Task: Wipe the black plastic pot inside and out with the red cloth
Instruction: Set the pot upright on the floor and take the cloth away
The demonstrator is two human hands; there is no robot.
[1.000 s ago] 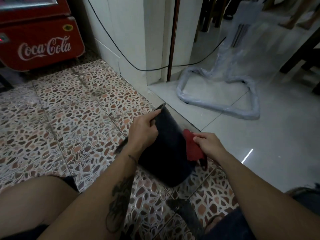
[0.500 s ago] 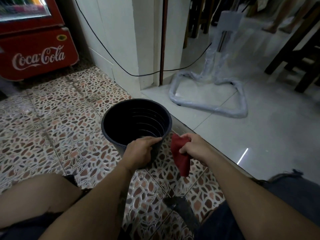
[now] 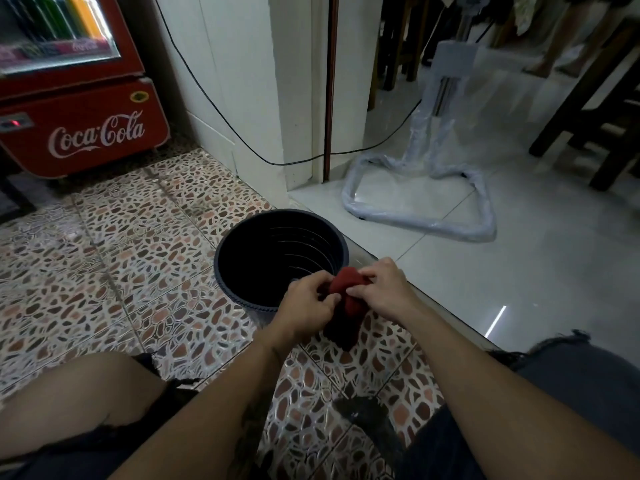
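Observation:
The black plastic pot (image 3: pixel 256 258) stands upright on the patterned floor tiles, its mouth facing up and ribbed inside wall showing. Just in front of its near rim, both hands hold the bunched red cloth (image 3: pixel 348 299). My left hand (image 3: pixel 306 304) pinches the cloth's left side and my right hand (image 3: pixel 384 289) grips its top right. The cloth's lower end hangs down toward the floor. Neither hand touches the pot.
A red Coca-Cola cooler (image 3: pixel 79 98) stands at the back left. A white wall corner (image 3: pixel 277 98) with a black cable rises behind the pot. A plastic-wrapped metal stand (image 3: pixel 426 202) sits on the white floor at right. Dark wooden furniture legs (image 3: pixel 588 109) are far right.
The pot went from tilted in my left hand to standing upright on the floor. My left hand let go of its rim and joined my right hand on the cloth.

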